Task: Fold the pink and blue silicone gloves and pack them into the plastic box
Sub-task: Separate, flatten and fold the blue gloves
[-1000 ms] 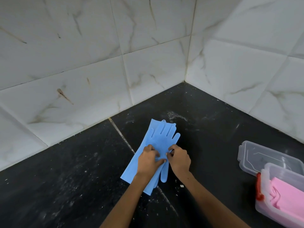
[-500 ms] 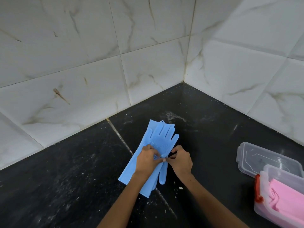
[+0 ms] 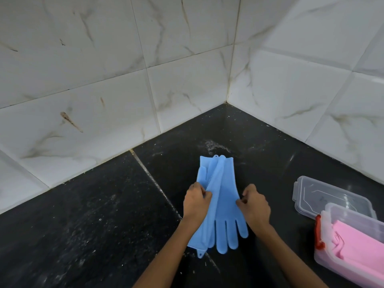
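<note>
Two blue silicone gloves lie stacked on the black counter, one with its fingers toward me, the other with its cuff toward me. My left hand pinches their left edge and my right hand pinches the right edge of the top glove. The pink gloves lie folded inside the clear plastic box with a red latch at the lower right.
The box's clear lid lies flat on the counter just behind the box. White marble-look tiled walls meet in a corner behind the gloves. The black counter is dusty, with a grout seam running under the gloves.
The top blue glove has been turned over, so its fingers now point toward me instead of the wall. My hands have moved apart to the gloves' left and right edges.
</note>
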Demonstrator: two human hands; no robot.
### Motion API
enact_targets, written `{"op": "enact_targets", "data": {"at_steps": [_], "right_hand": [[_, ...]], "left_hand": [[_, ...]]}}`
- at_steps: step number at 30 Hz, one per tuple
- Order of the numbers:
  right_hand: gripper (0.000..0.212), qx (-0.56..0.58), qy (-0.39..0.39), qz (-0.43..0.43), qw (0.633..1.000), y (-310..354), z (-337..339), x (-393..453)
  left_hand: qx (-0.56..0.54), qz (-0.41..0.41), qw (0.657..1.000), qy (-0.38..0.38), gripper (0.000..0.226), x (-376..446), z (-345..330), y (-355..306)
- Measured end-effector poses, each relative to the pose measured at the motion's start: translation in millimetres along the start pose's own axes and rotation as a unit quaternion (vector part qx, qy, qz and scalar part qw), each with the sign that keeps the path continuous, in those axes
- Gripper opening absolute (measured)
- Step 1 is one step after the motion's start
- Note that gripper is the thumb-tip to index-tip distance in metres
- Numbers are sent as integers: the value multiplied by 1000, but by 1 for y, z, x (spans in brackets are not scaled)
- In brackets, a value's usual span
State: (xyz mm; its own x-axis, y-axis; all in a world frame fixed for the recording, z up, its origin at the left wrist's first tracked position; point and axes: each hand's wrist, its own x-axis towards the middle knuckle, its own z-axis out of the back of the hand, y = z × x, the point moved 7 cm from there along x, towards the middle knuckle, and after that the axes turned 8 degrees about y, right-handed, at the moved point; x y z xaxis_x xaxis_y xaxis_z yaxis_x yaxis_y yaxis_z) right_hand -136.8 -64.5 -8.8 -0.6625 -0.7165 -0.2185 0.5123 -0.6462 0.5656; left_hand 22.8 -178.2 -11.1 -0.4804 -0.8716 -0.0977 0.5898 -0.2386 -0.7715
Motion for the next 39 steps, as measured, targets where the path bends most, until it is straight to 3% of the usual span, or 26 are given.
{"op": "enact_targets", "data": {"at_steps": [3, 5, 8, 13, 19, 24, 28, 31, 35, 37, 39], "right_hand": [[12, -53, 9, -16, 998, -21, 10, -6], [3, -83, 22, -9, 996, -25, 10, -9], [12, -51, 4, 14, 999, -23, 13, -12], [39, 10, -18, 18, 1000, -17, 11, -10], [17, -28, -13, 29, 999, -16, 7, -10], [37, -25, -13, 33, 999, -11, -1, -10], [24, 23, 16, 28, 999, -4, -8, -4], [18, 28, -24, 7, 999, -7, 9, -2], [15, -42, -120, -47, 991, -28, 46, -3], [21, -67, -109, -62, 990, -33, 49, -3], [31, -94, -79, -19, 992, -27, 41, -3]], "left_hand": [[19, -34, 999, 38, 32, -3, -15, -11], [58, -51, 997, 24, 24, -4, -18, -13], [85, -42, 995, 6, 6, -5, -18, -9], [68, -15, 998, 12, 16, -1, -14, -7], [46, 4, 999, -23, 19, -8, 4, 10], [-31, 10, 999, 1, 16, -14, 2, 20], [-98, 18, 995, -7, 12, -14, 2, 18], [-121, 2, 993, -6, 13, -12, 3, 15], [-60, -2, 997, 40, 15, -9, -7, 10], [-33, 12, 999, 41, 11, -9, -12, 9], [-24, 26, 998, 46, 10, -10, -17, 6]]}}
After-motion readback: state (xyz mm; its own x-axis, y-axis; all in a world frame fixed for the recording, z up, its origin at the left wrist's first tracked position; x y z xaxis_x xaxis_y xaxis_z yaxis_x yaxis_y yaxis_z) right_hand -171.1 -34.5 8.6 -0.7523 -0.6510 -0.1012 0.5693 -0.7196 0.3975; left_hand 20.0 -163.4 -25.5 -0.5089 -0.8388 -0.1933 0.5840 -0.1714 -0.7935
